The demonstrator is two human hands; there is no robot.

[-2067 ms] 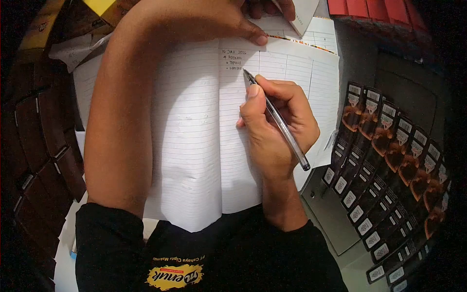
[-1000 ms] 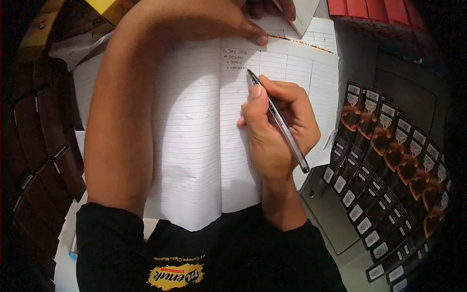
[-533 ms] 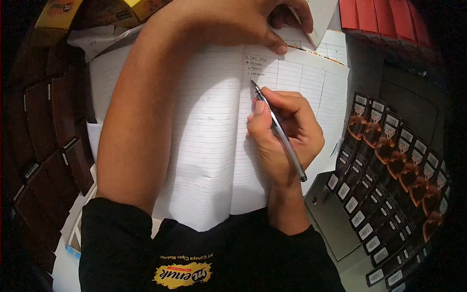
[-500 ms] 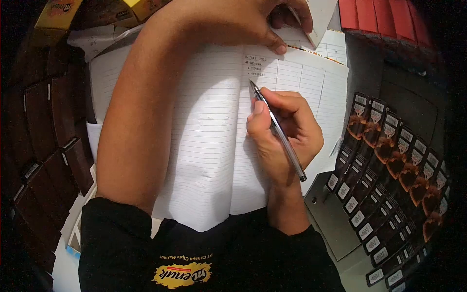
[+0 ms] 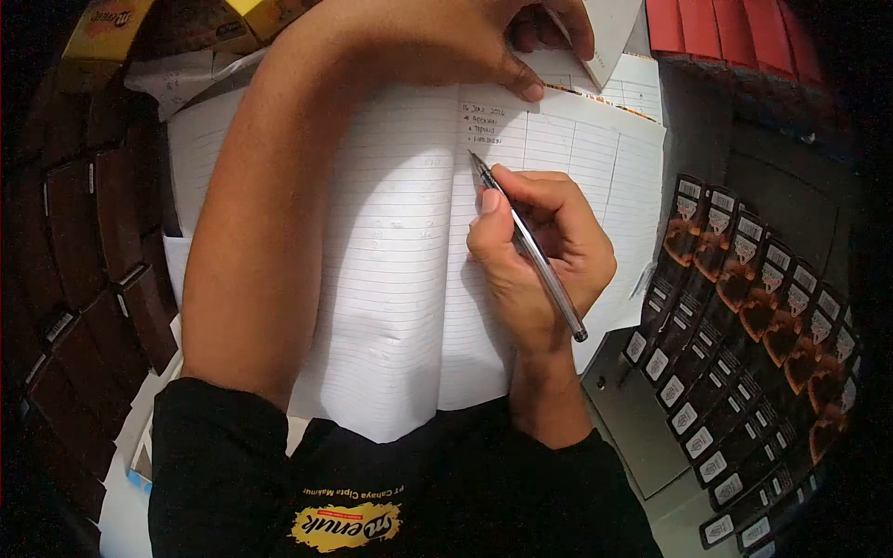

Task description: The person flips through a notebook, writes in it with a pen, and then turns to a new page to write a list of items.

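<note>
Dim light, dark edges. Grey metal counter point(image 5: 642, 423) at right, carrying overlapped row of dark sachet strips point(image 5: 744, 307). Brown packs point(image 5: 93, 242) stacked at left. Red packs point(image 5: 735, 33) top right. Yellow box point(image 5: 102, 23) top left, crumpled paper point(image 5: 186, 70) beside it.

Bright, sharp centre; dark vignetted corners, strong fisheye bending at edges.

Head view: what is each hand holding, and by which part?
The right hand holds the pen low on its barrel, near the tip. The left hand pins the notebook at its top edge with the thumb.
</note>
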